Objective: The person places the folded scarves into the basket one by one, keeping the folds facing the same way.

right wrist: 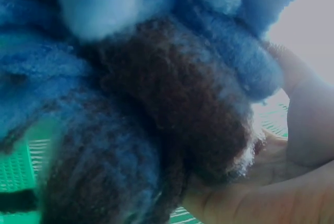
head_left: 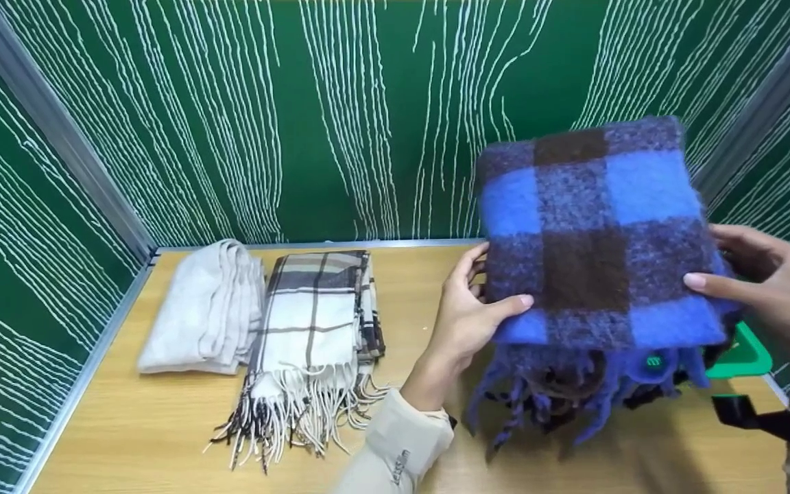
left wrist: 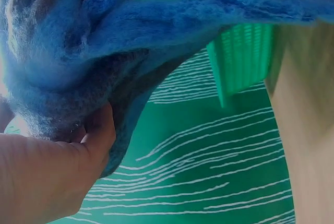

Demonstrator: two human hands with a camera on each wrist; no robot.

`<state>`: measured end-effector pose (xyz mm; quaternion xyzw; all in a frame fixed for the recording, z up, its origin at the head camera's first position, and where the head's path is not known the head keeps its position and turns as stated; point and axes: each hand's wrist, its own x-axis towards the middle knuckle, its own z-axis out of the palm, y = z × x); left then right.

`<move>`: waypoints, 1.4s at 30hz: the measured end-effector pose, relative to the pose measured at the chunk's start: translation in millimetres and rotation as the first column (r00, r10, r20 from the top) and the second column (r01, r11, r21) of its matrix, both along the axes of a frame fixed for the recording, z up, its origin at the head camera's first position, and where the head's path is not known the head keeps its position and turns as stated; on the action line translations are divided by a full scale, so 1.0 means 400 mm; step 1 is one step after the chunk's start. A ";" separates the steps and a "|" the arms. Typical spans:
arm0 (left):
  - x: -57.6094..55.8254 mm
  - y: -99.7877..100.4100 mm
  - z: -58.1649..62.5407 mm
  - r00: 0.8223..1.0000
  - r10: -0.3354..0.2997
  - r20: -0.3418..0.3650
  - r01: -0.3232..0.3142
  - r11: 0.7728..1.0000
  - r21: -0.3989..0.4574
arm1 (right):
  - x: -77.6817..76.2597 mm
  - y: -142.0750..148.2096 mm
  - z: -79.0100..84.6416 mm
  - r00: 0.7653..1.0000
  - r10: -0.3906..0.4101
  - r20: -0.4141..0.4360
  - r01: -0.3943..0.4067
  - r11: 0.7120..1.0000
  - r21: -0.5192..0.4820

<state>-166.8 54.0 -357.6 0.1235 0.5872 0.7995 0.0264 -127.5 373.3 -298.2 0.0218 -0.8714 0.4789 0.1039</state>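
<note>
A folded blue and brown checked scarf (head_left: 583, 267), fuzzy with twisted fringe along its lower edge, is held up over the right side of the table. My left hand (head_left: 467, 309) grips its left edge, thumb on the front face and fingers behind. On the opposite edge my right hand (head_left: 772, 281) holds it the same way, thumb on top. In the left wrist view the left hand (left wrist: 62, 166) pinches the thick folded layers of the scarf (left wrist: 115, 41). The right wrist view has the right hand (right wrist: 261, 182) around the rolled folds (right wrist: 177, 93).
A folded pale grey cloth (head_left: 196, 315) lies on the left of the wooden table (head_left: 114, 425). Beside it is a folded white and brown plaid scarf (head_left: 313, 322) with fringe. A green plastic basket (head_left: 745, 353) stands behind the held scarf at right. Green white-lined walls (head_left: 409, 123) enclose the table.
</note>
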 end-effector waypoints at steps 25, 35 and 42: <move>-0.045 0.143 0.029 0.996 -0.073 0.055 0.079 0.990 -0.120 | -0.070 0.164 0.025 0.980 0.021 -0.200 -0.069 0.968 -0.240; -0.057 0.196 -0.027 0.988 -0.103 0.112 0.125 0.969 -0.214 | -0.119 0.223 -0.054 0.954 0.081 -0.289 -0.207 0.875 -0.438; -0.068 0.225 -0.061 0.988 -0.085 0.132 0.120 0.953 -0.279 | -0.116 0.245 -0.095 0.993 0.066 -0.100 -0.102 0.905 -0.413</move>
